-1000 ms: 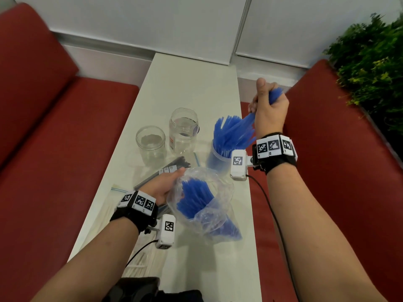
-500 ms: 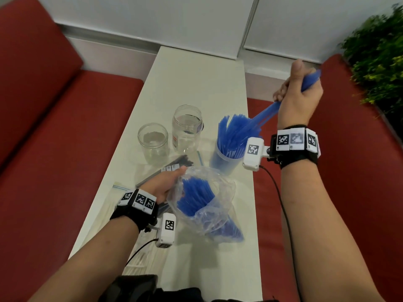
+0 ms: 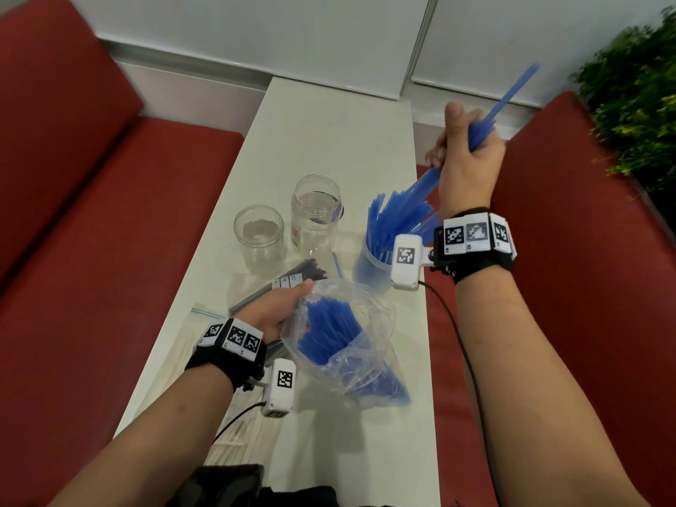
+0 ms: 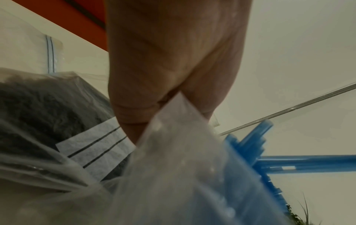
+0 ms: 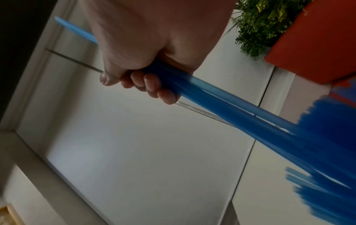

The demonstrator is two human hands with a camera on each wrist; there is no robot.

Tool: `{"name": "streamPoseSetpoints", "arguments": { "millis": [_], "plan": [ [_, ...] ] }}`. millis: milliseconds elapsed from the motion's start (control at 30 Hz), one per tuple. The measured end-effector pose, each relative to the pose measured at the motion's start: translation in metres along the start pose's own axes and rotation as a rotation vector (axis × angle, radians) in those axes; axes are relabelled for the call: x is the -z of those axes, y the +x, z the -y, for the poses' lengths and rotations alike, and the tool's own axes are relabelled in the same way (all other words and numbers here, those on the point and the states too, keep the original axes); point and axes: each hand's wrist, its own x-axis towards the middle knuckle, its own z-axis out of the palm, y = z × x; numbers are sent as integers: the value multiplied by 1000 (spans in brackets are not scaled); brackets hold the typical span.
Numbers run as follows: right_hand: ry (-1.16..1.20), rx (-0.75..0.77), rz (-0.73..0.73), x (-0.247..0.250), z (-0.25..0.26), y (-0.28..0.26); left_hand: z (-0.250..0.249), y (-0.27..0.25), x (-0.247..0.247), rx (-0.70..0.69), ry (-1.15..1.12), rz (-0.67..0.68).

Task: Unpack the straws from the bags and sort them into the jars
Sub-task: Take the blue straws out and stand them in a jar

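- Because the blue straws (image 3: 479, 135) go into a jar as a bundle, the right hand (image 3: 466, 166) wraps all its fingers (image 5: 152, 86) round a handful of them, raised and tilted above the blue-filled jar (image 3: 373, 258).
- That jar stands at the table's right edge, so new straws can drop in among those already upright.
- The left hand (image 3: 272, 311) pinches the rim of the clear bag (image 3: 344, 342), thumb against fingers, holding its mouth open for the next reach; more blue straws lie inside.
- Two empty jars (image 3: 285, 228) stand beside the blue one, presumably reserved for other colours.
- A bag of dark straws (image 3: 292, 278) lies flat on the table (image 3: 322, 140) beneath the left hand, awaiting unpacking.
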Motion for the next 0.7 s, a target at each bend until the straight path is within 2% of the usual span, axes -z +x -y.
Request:
{"name": "streamPoseSetpoints", "arguments": {
  "millis": [67, 267, 433, 500, 567, 700],
  "plan": [
    [6, -1, 7, -2, -1, 2, 1, -1, -1, -7, -1, -2],
    [-195, -132, 15, 10, -44, -16, 0, -3, -4, -24, -8, -27],
    [-354, -166, 78, 21, -57, -25, 2, -4, -4, -21, -29, -66],
    [-305, -114, 70, 21, -46, -20, 1, -4, -6, -23, -21, -70],
    [-266, 3, 56, 18, -31, -11, 1, -3, -6, -25, -12, -63],
    [-415, 225, 31, 11, -19, 1, 0, -2, -7, -26, 2, -44]
  ]
}}
